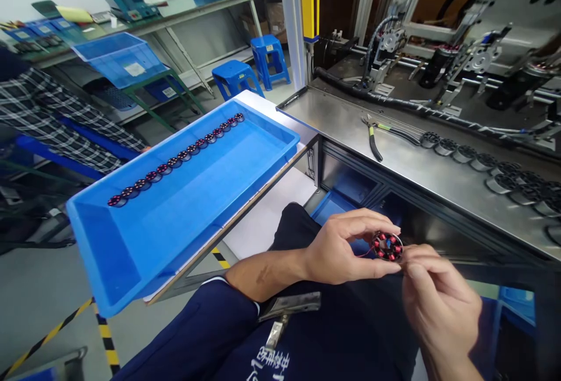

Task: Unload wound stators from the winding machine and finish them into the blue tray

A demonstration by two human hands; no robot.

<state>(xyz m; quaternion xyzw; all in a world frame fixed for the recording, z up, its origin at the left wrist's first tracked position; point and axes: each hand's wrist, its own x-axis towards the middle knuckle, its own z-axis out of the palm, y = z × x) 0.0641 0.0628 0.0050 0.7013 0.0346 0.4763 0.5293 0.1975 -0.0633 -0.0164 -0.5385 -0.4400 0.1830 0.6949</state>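
Holding the red-coiled motor stator (pixel 392 241) at your four o'clock, your left hand (pixel 336 248) clamps its fingers around it; your right hand (pixel 440 293) has fingers together beside it, anything pinched hidden.

Shiny metal-edged ring (pixel 393 240), smooth plastic tray (pixel 197 194).

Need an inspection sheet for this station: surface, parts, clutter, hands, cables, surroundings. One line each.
Surface: metal bench in front of the machine; blue tray at left.
Parts: red-wound ring in hand; row of similar rings in the tray; dark rings lined up on the bench.
Clutter: pliers lying on the bench, handles spread.
Hands: left hand holds the red-wound ring; right hand has fingertips at its edge, exact grip unclear.
Cables: black cable along the machine's front; thin red wire at the held ring.
Surroundings: two blue stools; another person in plaid.
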